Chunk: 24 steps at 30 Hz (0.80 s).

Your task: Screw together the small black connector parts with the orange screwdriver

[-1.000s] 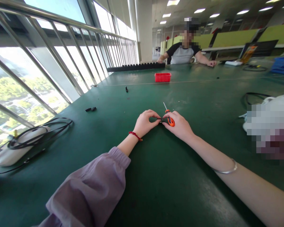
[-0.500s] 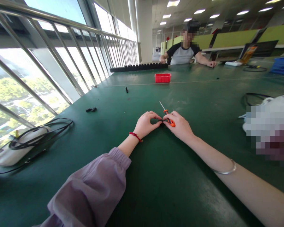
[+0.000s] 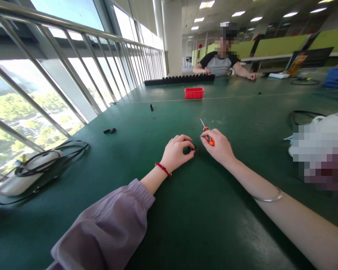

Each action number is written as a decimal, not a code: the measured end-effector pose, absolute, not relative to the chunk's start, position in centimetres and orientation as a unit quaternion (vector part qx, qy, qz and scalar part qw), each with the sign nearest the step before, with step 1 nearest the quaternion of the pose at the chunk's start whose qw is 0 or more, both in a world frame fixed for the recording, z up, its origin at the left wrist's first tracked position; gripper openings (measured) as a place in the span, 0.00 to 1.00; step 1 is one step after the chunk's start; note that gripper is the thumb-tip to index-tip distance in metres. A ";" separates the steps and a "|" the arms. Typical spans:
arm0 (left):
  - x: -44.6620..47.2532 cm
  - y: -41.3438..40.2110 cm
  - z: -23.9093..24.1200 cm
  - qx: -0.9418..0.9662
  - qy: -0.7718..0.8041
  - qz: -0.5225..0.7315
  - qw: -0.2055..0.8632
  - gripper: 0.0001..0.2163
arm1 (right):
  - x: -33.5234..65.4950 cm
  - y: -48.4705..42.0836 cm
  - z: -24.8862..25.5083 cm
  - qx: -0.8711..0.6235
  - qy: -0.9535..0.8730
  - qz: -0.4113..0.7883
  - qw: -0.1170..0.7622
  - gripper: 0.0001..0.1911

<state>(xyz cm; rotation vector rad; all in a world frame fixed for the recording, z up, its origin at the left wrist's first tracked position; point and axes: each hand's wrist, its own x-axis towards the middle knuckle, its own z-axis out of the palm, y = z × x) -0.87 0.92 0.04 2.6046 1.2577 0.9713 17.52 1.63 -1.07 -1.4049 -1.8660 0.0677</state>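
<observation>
My left hand (image 3: pixel 177 152) rests on the green table (image 3: pixel 186 210), its fingers pinched round a small black part (image 3: pixel 191 148) that lies on the surface. To its right, my right hand (image 3: pixel 220 147) is closed round an orange-handled screwdriver (image 3: pixel 208 137) whose thin metal shaft points up and away to the left. The two hands are a short gap apart, and the screwdriver tip is clear of the black part.
Small black pieces (image 3: pixel 109 131) lie at left, another black piece (image 3: pixel 151 107) farther back. A red bin (image 3: pixel 194 92) and a long black strip (image 3: pixel 180 79) stand at the far side, where a person (image 3: pixel 221 60) sits. Coiled black cables (image 3: pixel 39 165) lie at left; a white bag (image 3: pixel 321 138) at right.
My right hand has pulled the screwdriver away to the right, off the black part. My left hand stays pinched on the part. The person across slid the long black strip to the right.
</observation>
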 end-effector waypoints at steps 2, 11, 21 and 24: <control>-0.7 0.8 -0.2 0.843 0.433 0.315 0.054 0.04 | 17.5 1.6 -1.1 -0.557 -0.735 0.024 0.385 0.09; -1.0 1.2 0.0 0.813 0.473 0.323 0.104 0.04 | 17.2 1.4 -1.0 -0.564 -0.740 0.025 0.365 0.09; -17.4 0.6 2.5 0.682 0.656 0.323 -0.041 0.10 | 17.0 1.3 -1.1 -0.557 -0.753 0.045 0.348 0.09; -22.0 -0.8 2.4 0.633 0.711 0.302 -0.057 0.12 | 17.0 1.2 -1.2 -0.547 -0.762 0.049 0.344 0.08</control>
